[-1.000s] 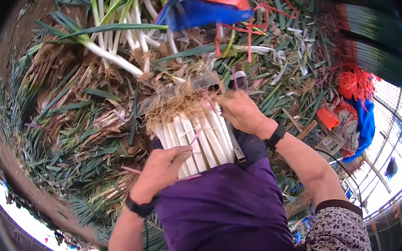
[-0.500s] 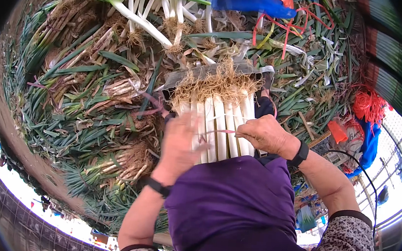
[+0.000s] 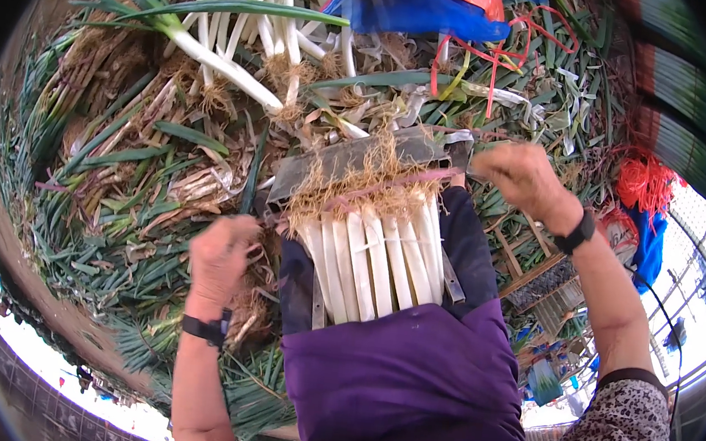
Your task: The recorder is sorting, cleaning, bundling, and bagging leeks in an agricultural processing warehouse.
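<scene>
A row of leeks (image 3: 374, 261) lies side by side over my lap, white stems towards me and shaggy roots (image 3: 364, 196) pointing away. The roots rest against a grey metal plate (image 3: 293, 176). Around the stems runs a thin white band. A pink strip (image 3: 412, 180), blurred, stretches across the roots between my hands. To the left of the leeks, my left hand (image 3: 221, 250) is closed in a fist at the strip's left side. My right hand (image 3: 520, 177) is closed beyond the plate's right end, at the strip's other side. Its fingertips are smeared by motion.
Loose leeks (image 3: 227, 68) stand and lie beyond the plate. Heaps of leaves and trimmings (image 3: 106, 222) cover the ground on both sides. A blue and orange plastic sheet (image 3: 424, 10) lies far ahead; a red string tangle (image 3: 645, 185) sits at the right. My purple apron (image 3: 406, 379) covers my lap.
My hands have moved apart from over the stems, the left outward to the left and the right outward and farther away. The pink strip has shifted from the stems to the roots.
</scene>
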Demonstrator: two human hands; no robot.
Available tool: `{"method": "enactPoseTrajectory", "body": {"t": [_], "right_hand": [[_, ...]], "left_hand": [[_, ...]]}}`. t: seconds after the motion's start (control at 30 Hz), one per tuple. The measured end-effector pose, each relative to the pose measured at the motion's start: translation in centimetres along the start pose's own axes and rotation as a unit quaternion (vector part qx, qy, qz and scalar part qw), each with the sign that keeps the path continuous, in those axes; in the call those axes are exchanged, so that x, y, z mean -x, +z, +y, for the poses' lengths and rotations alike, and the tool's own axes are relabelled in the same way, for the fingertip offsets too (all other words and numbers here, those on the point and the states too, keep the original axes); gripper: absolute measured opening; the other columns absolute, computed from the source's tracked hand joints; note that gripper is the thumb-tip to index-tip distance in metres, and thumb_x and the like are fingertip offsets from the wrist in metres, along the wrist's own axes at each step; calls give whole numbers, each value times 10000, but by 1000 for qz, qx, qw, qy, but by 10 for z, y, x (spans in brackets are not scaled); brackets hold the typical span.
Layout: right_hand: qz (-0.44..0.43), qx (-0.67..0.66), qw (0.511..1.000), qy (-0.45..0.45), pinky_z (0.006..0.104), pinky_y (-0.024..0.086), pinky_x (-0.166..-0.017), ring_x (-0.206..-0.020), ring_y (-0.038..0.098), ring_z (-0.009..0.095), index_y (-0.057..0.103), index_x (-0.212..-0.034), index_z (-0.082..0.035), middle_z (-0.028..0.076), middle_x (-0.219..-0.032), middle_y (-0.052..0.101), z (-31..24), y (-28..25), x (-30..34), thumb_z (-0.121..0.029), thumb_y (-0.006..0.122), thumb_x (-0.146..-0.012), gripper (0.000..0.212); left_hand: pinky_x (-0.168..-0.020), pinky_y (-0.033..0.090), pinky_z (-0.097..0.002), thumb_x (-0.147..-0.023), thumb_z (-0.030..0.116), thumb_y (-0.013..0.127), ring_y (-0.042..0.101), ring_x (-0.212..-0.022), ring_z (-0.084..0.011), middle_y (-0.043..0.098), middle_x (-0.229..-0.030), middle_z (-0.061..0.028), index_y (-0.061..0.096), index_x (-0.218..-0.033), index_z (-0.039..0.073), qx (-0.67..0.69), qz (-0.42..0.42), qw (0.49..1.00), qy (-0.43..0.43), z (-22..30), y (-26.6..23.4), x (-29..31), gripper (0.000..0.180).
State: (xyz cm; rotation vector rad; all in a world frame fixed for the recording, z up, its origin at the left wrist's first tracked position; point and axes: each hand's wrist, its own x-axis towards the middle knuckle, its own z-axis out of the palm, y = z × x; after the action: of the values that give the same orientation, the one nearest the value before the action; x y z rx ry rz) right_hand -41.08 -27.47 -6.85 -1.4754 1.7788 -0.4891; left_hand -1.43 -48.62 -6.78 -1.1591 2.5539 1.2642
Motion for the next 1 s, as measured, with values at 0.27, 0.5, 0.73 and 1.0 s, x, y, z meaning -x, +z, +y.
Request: {"method": "enactPoseTrajectory", "body": {"t": [0.27,0.5,0.73,1.0], "right_hand": [[-97,-112,969,197,336,482,-639,-673,622,208,696,-926,-28,125,-762,678,174,92,-111,-255,675,-824,249],[-203,-163,907,330,327,463,-600,-626,574,167,704,-818,-26,93,-694,651,230,215,-55,-218,663,-761,204],[-106,-274,847,442,333,492,-683,-692,611,176,695,-799,-26,104,-736,663,180,274,108,-151,681,-751,134],[-239,-8,967,84,367,471,-575,-693,638,308,653,-697,-65,165,-700,623,171,294,94,-125,594,-753,101]], "left_hand": [[-657,488,-297,-859,154,660,645,-674,-247,682,-808,-165,679,-948,-21,10,-10,996,-89,-143,64,-115,198],[-645,474,-276,-875,184,625,629,-692,-173,704,-824,-86,675,-979,-28,-22,-159,958,-236,-251,167,-46,241],[-670,481,-294,-867,160,605,639,-734,-213,700,-856,-87,663,-1009,-13,-129,-265,952,-86,-238,182,127,231],[-903,461,-392,-897,227,522,577,-1049,-293,604,-1157,-139,576,-1153,13,404,-185,836,-322,-165,225,114,338]]}}
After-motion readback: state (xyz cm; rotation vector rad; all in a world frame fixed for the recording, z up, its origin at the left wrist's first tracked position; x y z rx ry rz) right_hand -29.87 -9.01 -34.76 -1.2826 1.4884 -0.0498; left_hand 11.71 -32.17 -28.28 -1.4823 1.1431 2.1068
